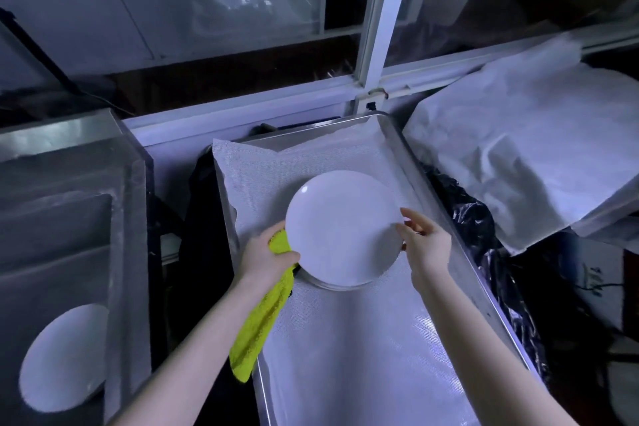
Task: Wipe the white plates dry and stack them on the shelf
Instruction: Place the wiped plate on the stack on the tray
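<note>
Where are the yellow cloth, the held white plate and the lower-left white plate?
yellow cloth (262,318): head view, its hanging middle.
held white plate (342,228): head view, centre of its face.
lower-left white plate (64,360): head view, its centre.

plate (342,228): glossy, smooth | cloth (262,315): fuzzy terry | tray (449,190): metal

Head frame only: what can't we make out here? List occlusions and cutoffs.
- Head view: how many plates lie under the held plate; it covers all but a rim sliver.
- Head view: the left hand fingers, hidden behind the yellow cloth and the plate.
- Head view: the left plate, partly hidden by the metal wall; too dim to tell wet from dry.
- Head view: whatever the white sheet covers.
</note>
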